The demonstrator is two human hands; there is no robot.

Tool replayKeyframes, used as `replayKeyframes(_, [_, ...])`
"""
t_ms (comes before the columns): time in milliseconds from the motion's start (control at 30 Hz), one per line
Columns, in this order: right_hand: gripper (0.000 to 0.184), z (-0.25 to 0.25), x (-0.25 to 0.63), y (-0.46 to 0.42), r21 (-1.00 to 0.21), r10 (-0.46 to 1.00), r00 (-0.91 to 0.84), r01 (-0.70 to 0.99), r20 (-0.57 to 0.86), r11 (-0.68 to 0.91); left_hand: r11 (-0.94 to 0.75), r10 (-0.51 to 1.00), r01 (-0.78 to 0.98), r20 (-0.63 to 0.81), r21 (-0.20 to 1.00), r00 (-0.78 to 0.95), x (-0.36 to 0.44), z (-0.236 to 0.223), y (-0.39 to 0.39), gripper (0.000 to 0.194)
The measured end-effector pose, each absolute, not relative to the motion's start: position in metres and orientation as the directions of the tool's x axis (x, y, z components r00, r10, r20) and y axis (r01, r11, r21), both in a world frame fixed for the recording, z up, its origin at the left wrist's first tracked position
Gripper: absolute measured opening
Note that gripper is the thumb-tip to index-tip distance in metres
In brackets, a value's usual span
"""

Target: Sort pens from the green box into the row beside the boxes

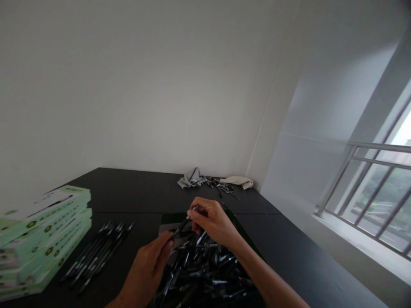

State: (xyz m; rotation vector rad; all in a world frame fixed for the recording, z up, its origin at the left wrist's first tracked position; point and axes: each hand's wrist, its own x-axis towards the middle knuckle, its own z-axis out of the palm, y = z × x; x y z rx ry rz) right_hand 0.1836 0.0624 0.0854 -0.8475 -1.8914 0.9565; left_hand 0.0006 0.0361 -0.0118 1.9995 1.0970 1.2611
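At nine o'clock from the hands, a stack of green-and-white boxes (pixel 45 231) is sitting on the dark desk (pixel 128 188), with a short, orderly row of black pens (pixel 96 252) lying just beside it. The left hand (pixel 147 269) is closing narrowly on the lower end of a black pen (pixel 181 226), while the right hand (pixel 210 220) is pinching its upper end. Below them, at six o'clock, a much larger loose heap of black pens (pixel 205 269) is lying on a dark green sheet (pixel 170 219), so far more pens are lying loose than in the row. At twelve o'clock, a grey cloth (pixel 191 178), scattered pen parts (pixel 220 186) and a cream cloth (pixel 237 182) are lying against the white wall (pixel 128 85). At three o'clock, daylight is coming through a window with metal railings (pixel 362 192).
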Motion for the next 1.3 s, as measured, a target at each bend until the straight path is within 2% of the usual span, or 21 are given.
replayKeyframes(200, [0.026,0.074,0.184,0.069,-0.899,0.862,-0.396,0.163,0.317,0.406,-0.47,0.865,0.236,0.391,0.851,0.315,0.004,-0.008,0.041,0.029])
replayKeyframes(300, [0.03,0.072,0.186,0.072,-0.876,0.853,-0.45,0.26,0.263,0.407,-0.457,0.872,0.171,0.402,0.873,0.279,0.001,-0.003,0.048,0.028])
replayKeyframes(367, [0.027,0.067,0.186,0.073,-0.756,0.82,-0.519,0.43,0.24,0.494,-0.445,0.887,0.145,0.412,0.884,0.211,-0.003,-0.001,0.052,0.025])
replayKeyframes(433, [0.021,0.057,0.181,0.073,-0.546,0.723,-0.662,0.537,0.201,0.643,-0.427,0.901,0.128,0.41,0.895,0.139,-0.007,-0.002,0.056,0.021])
replayKeyframes(500, [0.025,0.041,0.173,0.071,-0.359,0.537,-0.84,0.477,0.082,0.802,-0.408,0.913,0.117,0.4,0.906,0.087,-0.009,-0.006,0.059,0.018])
replayKeyframes(567, [0.037,0.024,0.162,0.067,-0.256,0.361,-0.93,0.366,-0.067,0.895,-0.393,0.92,0.118,0.389,0.912,0.058,-0.008,-0.01,0.06,0.017])
replayKeyframes(633, [0.05,0.009,0.154,0.062,-0.156,0.355,-0.927,0.372,-0.124,0.915,-0.384,0.923,0.133,0.38,0.914,0.053,-0.006,-0.013,0.06,0.018])
replayKeyframes(700, [0.054,0.003,0.151,0.061,-0.062,0.413,-0.904,0.421,-0.114,0.905,-0.378,0.926,0.16,0.373,0.912,0.064,-0.005,-0.015,0.06,0.019])
replayKeyframes(833, [0.038,0.006,0.159,0.07,0.072,0.525,-0.847,0.52,-0.083,0.851,-0.371,0.928,0.26,0.364,0.892,0.077,-0.005,-0.017,0.059,0.02])
replayKeyframes(967, [0.035,0.009,0.17,0.091,0.109,0.639,-0.763,0.631,-0.092,0.768,-0.371,0.926,0.386,0.368,0.845,0.084,-0.006,-0.018,0.056,0.019])
replayKeyframes(1100, [0.04,0.009,0.175,0.104,0.113,0.694,-0.71,0.685,-0.119,0.72,-0.384,0.918,0.481,0.381,0.788,0.109,-0.005,-0.019,0.053,0.016])
replayKeyframes(1200, [0.044,0.016,0.176,0.104,0.051,0.67,-0.736,0.669,-0.1,0.742,-0.394,0.912,0.525,0.394,0.754,0.119,-0.004,-0.02,0.052,0.016])
replayKeyframes(1300, [0.033,0.027,0.176,0.099,-0.069,0.586,-0.809,0.588,-0.048,0.806,-0.388,0.911,0.557,0.396,0.734,0.113,-0.003,-0.021,0.053,0.017])
